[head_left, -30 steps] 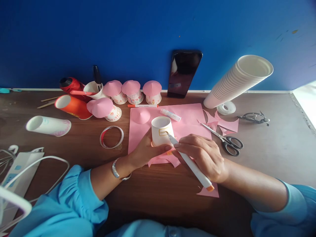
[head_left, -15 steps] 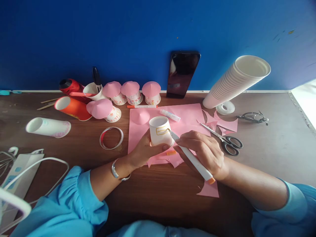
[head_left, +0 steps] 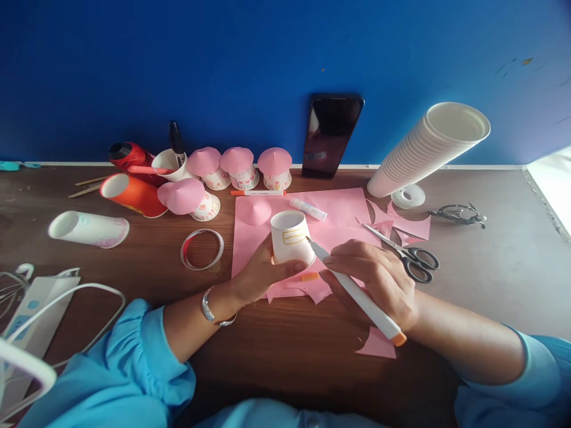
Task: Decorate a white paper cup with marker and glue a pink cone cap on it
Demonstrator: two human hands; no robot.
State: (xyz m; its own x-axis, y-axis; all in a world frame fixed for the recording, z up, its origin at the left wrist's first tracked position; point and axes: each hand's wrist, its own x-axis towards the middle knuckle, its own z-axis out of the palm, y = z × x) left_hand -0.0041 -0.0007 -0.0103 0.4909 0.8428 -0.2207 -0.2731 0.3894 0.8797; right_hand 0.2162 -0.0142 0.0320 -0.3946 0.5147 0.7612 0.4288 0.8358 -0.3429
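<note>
My left hand (head_left: pixel 263 270) is closed round the lower part of a white paper cup (head_left: pixel 289 238), whose side bears a yellow-brown rectangle with a line inside. Between the fingers of my right hand (head_left: pixel 379 276) is a white marker (head_left: pixel 366 303) with an orange end; its tip is at the cup's right side, beside the drawing. Under the cup lies a pink sheet (head_left: pixel 332 205), with a pink paper cone (head_left: pixel 255 211), a glue stick (head_left: pixel 308 209) and an orange cap (head_left: pixel 310 276) on it.
Scissors (head_left: pixel 414 261) and pink scraps (head_left: pixel 413 226) lie to the right, near a tall cup stack (head_left: pixel 428 151). A phone (head_left: pixel 332 137) leans on the blue wall. Several cups with pink cone tops (head_left: pixel 274 161) stand at the back. A tape ring (head_left: pixel 182 249) lies left.
My right hand and the marker have shifted slightly right and down. The cup stays in my left hand, nearly still.
</note>
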